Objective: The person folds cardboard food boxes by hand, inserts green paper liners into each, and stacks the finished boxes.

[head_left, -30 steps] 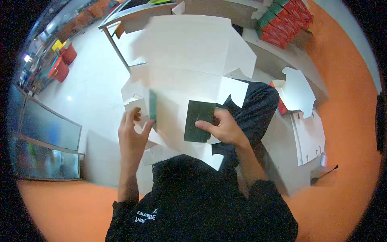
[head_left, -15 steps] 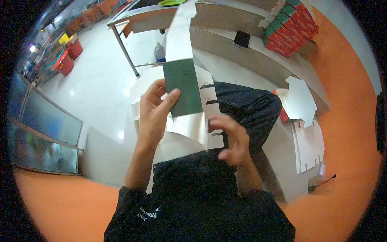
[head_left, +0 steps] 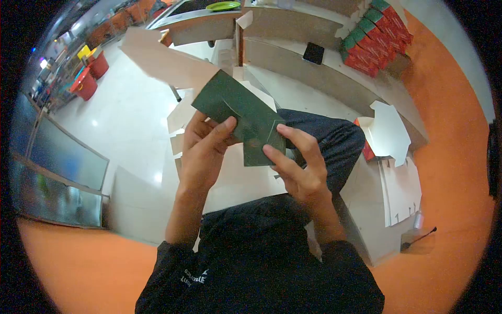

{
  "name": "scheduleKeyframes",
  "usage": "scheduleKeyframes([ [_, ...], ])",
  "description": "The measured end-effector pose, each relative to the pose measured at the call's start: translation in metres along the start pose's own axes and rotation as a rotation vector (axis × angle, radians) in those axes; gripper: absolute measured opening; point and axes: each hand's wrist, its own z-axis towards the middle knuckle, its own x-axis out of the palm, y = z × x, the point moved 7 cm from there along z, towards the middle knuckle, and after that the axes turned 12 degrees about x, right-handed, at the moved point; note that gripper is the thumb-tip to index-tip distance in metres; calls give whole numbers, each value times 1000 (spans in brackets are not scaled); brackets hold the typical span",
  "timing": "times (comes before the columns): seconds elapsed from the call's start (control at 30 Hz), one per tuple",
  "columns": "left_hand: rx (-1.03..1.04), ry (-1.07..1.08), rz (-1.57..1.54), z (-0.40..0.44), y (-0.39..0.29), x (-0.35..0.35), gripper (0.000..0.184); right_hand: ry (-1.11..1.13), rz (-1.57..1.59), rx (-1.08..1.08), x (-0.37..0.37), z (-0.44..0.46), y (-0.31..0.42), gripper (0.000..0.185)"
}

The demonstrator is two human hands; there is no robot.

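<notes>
A partly folded cardboard box [head_left: 238,107] hangs between my two hands, tilted over my lap. Its near panels are dark green, and a long white panel sticks out to the upper left. My left hand [head_left: 203,149] grips the green part from the left, thumb on the front and fingers behind. At the right end, my right hand [head_left: 303,165] pinches a folded green flap [head_left: 260,153] between thumb and fingers. Flat white cardboard blanks [head_left: 230,183] with slots along their edges lie on my lap beneath both hands.
Red and green boxes [head_left: 376,39] stand in a row on the ledge at upper right, near a black flat object [head_left: 314,53]. An open white-lined box [head_left: 388,131] and stacked white cardboard [head_left: 401,188] sit right. A green plate [head_left: 223,6] rests on the table ahead.
The box has turned, its long white panel swinging from upright to the upper left. My right hand, apart and blurred before, now holds the green flap, which is folded over.
</notes>
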Motion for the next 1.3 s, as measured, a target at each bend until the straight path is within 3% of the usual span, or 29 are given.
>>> scheduleKeyframes([
  [0.23,-41,-11,138,-12,5,11,29,-142,-30,72,-6,-2,-7,36],
  [0.37,-160,179,334,-27,28,15,27,-195,-211,72,7,-12,0,26],
  [0.53,-112,285,44,-21,26,27,27,-136,-175,78,1,-9,-1,29],
  [0.63,-153,457,91,-19,13,40,42,-225,-203,85,-7,-9,-16,26],
  [0.73,404,766,612,-23,-18,55,48,-354,-163,177,-32,5,-45,24],
  [0.77,372,860,716,-29,-8,54,56,-420,83,367,-40,2,-77,19],
  [0.87,504,1261,1155,-65,16,36,61,-335,16,560,-60,22,-94,19],
  [0.9,429,1342,1184,-71,26,27,56,-311,47,624,-67,20,-114,20],
  [1.0,757,1296,1311,-64,32,9,38,-243,181,779,-75,15,-162,23],
  [1.07,721,1319,1173,-58,25,9,27,-188,301,833,-67,21,-173,26],
  [1.2,849,1128,1042,-38,-2,26,16,-128,301,586,-47,40,-120,41],
  [1.23,780,1082,1065,-28,-11,29,17,-100,359,508,-41,37,-102,50],
  [1.3,622,983,1080,-2,-27,30,18,19,226,121,-34,37,-59,53],
])
